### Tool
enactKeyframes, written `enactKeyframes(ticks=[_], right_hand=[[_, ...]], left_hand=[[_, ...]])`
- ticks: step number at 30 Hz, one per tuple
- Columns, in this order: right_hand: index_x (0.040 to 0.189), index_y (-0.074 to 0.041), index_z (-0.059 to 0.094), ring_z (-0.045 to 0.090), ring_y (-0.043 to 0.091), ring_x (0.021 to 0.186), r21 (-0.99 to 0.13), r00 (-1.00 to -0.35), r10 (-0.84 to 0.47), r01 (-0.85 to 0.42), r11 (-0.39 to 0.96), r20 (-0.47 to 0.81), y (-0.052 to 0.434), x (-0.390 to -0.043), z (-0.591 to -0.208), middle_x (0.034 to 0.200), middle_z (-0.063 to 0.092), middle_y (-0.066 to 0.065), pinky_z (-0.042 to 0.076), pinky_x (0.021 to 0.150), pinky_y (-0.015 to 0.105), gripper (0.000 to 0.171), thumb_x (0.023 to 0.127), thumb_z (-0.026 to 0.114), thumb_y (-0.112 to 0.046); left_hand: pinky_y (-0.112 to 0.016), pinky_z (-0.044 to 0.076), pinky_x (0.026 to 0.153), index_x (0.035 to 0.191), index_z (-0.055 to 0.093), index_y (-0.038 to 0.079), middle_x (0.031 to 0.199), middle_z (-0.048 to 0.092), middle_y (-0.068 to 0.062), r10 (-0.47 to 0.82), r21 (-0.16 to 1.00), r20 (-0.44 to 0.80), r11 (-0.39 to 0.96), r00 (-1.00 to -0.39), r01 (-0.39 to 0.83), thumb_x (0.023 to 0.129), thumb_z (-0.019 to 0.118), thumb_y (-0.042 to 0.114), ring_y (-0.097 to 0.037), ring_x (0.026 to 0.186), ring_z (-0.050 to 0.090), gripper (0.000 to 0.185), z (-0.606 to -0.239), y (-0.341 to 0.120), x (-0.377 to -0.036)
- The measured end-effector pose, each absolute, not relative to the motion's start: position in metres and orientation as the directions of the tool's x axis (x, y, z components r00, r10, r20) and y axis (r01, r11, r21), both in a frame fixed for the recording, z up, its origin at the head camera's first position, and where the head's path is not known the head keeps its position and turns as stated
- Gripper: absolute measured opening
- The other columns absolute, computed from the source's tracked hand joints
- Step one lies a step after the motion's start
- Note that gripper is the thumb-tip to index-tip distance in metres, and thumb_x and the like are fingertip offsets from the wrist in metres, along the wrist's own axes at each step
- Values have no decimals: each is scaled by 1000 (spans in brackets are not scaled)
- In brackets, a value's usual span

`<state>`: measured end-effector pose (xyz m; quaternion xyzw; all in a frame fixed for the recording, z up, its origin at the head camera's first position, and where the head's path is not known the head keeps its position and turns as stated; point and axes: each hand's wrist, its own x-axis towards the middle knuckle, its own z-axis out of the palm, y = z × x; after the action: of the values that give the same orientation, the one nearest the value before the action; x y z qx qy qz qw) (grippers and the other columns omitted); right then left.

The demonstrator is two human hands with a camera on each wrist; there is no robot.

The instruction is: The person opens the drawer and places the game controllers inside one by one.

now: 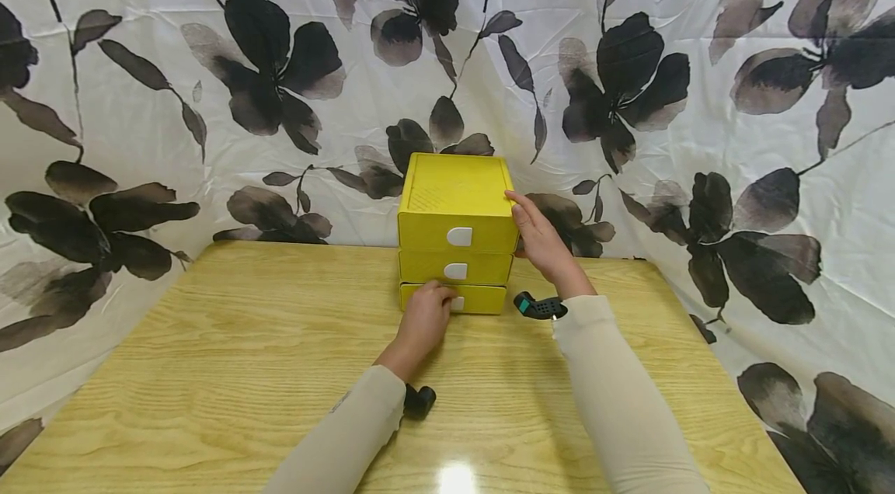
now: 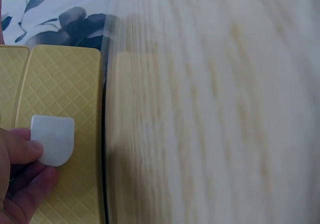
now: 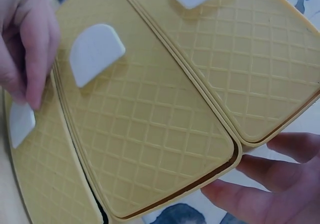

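Note:
A yellow three-drawer box point(image 1: 457, 187) stands on the table, each drawer front bearing a white tab handle. My left hand point(image 1: 424, 319) is at the bottom drawer point(image 1: 487, 300), and its thumb and fingers pinch that drawer's white handle point(image 2: 55, 140). A thin dark gap shows between the bottom drawer front and the middle drawer point(image 3: 150, 119). Against the box's right side lies my right hand point(image 1: 544, 244), its fingers extended along the wall near the top edge. In the right wrist view, its fingertips point(image 3: 220, 191) touch the side by the upper two drawers.
The wood-grain table point(image 1: 280, 339) extends to both sides of the box and in front of it. Right behind the box hangs a white cloth point(image 1: 503, 82) with dark flowers, which also encloses the left and right sides. Black wrist cameras point(image 1: 540, 306) are strapped at both cuffs.

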<state>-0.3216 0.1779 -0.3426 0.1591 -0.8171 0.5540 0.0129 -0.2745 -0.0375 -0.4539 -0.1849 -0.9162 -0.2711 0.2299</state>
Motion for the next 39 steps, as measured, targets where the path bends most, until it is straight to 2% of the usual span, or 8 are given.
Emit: enactKeyframes(ticks=[7,14,19,24,27,32,36,39], right_hand=[[151,-37,27,31,36,143,-912,-952,-249,-253,324,176,176,-319,-340,162,18,4,45,96,64,57,98,29,-59],[152,-33,26,29,38,144,-921,-954,-249,-241,305,167,175,-321,-339,162,16,3,43,97,66,51,103,29,-46],[151,-34,27,30,37,144,-919,-953,-246,-251,304,179,175,-321,-339,162,17,3,43,97,65,53,101,30,-52],[150,-37,28,29,35,144,-917,-955,-240,-248,312,176,175,-320,-342,162,16,0,44,98,64,55,99,31,-57],[151,-37,27,26,34,146,-921,-956,-239,-242,307,172,175,-319,-343,163,14,-1,42,100,65,54,100,31,-55],[153,-36,22,22,36,147,-917,-956,-239,-241,316,169,176,-316,-344,164,10,-2,40,100,66,52,103,27,-50],[154,-37,16,22,37,147,-899,-956,-239,-249,361,169,176,-312,-345,164,8,0,39,102,65,53,103,23,-51],[155,-38,12,24,37,146,-860,-956,-227,-271,432,187,178,-306,-345,164,10,1,37,106,63,56,102,22,-55]], left_hand=[[-31,57,77,90,77,5,87,68,-6,194,417,545,781,-816,465,87,67,2,-21,84,67,10,-454,-38,-277],[-30,56,75,88,77,5,85,69,-6,175,395,577,796,-798,459,87,68,4,-20,81,66,9,-456,-37,-281],[-30,57,74,88,77,5,84,68,-6,176,391,580,796,-796,462,86,68,3,-20,80,66,9,-457,-38,-281],[-31,57,76,90,77,5,88,69,-7,182,414,541,792,-821,448,86,67,2,-21,84,67,10,-457,-39,-279],[-33,57,78,91,76,4,91,69,-8,184,442,516,779,-837,444,87,66,1,-24,86,67,11,-457,-40,-278],[-33,57,75,89,74,1,89,68,-10,205,440,546,755,-812,486,85,63,-2,-25,83,66,12,-455,-43,-273],[-35,57,77,90,74,0,90,68,-10,211,456,539,741,-815,494,86,61,-2,-26,85,66,13,-447,-48,-267],[-37,57,80,94,75,2,93,69,-9,210,495,501,727,-840,477,89,62,2,-25,88,67,13,-439,-54,-262]])
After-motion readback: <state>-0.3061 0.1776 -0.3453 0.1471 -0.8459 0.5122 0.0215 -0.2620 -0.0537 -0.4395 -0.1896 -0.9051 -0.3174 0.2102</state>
